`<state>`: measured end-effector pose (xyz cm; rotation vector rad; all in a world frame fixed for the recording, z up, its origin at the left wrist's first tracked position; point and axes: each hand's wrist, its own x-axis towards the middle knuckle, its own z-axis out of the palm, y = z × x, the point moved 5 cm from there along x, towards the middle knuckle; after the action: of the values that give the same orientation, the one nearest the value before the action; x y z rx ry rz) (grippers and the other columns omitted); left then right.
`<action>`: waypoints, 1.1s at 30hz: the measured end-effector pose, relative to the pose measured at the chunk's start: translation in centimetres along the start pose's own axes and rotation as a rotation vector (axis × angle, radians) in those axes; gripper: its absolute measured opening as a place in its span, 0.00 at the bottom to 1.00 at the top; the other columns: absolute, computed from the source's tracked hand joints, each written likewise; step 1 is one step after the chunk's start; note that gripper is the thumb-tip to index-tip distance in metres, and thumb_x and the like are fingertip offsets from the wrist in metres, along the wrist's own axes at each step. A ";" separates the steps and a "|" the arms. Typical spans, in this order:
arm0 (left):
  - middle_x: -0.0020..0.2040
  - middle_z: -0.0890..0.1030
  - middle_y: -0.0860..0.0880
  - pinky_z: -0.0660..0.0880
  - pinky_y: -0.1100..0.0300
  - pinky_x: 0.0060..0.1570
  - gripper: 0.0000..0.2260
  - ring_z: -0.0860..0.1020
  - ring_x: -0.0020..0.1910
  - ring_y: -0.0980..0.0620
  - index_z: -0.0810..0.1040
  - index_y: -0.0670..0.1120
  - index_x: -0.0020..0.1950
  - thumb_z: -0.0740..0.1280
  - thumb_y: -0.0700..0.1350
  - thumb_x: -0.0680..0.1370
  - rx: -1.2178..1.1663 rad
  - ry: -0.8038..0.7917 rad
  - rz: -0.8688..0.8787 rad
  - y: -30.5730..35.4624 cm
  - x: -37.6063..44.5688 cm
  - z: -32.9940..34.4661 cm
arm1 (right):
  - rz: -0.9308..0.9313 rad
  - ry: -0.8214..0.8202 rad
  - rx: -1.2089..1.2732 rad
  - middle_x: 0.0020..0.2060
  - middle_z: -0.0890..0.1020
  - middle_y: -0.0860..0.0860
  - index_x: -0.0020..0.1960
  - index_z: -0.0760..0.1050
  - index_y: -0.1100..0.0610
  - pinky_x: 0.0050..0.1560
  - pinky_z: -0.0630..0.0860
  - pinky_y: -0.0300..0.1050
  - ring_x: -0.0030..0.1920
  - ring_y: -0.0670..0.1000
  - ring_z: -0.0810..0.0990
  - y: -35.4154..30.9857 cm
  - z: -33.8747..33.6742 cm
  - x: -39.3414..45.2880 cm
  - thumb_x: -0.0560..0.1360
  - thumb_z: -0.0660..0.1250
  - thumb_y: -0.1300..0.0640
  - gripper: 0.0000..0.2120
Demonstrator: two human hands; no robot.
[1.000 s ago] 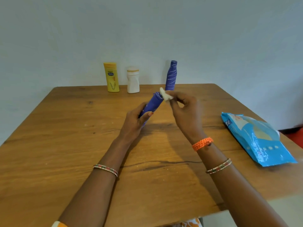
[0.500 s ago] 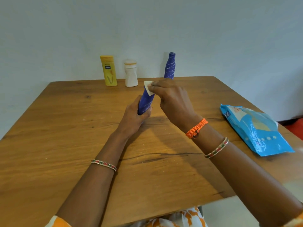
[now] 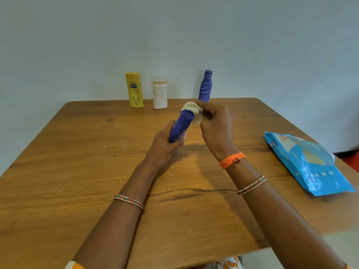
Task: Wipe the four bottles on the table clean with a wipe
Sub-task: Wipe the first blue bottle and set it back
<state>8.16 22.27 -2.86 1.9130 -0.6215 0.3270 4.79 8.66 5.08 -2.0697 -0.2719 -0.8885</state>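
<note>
My left hand (image 3: pixel 165 144) grips the lower end of a purple bottle (image 3: pixel 181 125), tilted above the middle of the wooden table (image 3: pixel 77 171). My right hand (image 3: pixel 216 123) pinches a white wipe (image 3: pixel 193 111) against the bottle's upper end. At the table's far edge stand a yellow bottle (image 3: pixel 134 90), a white bottle (image 3: pixel 159 94) and a second purple bottle (image 3: pixel 205 86), all upright; the base of that purple one is hidden behind my right hand.
A blue pack of wipes (image 3: pixel 308 164) lies flat near the table's right edge. A pale wall runs close behind the far edge. A strip of red floor (image 3: pixel 351 158) shows at the right.
The wipe has moved along the held bottle to its upper end, my right hand shifting with it. My left hand keeps its grip low on the bottle.
</note>
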 end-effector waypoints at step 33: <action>0.49 0.81 0.44 0.80 0.51 0.47 0.22 0.81 0.45 0.47 0.70 0.52 0.60 0.43 0.61 0.80 -0.527 0.000 -0.361 -0.1 -0.5 0.6 | -0.237 -0.011 -0.066 0.51 0.80 0.58 0.55 0.79 0.63 0.50 0.76 0.44 0.51 0.54 0.79 -1.0 3.9 0.0 0.71 0.66 0.71 0.14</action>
<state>7.73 21.92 -3.39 1.4736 -0.3087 -0.0670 6.28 12.35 4.20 -2.1338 -0.5078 -1.0388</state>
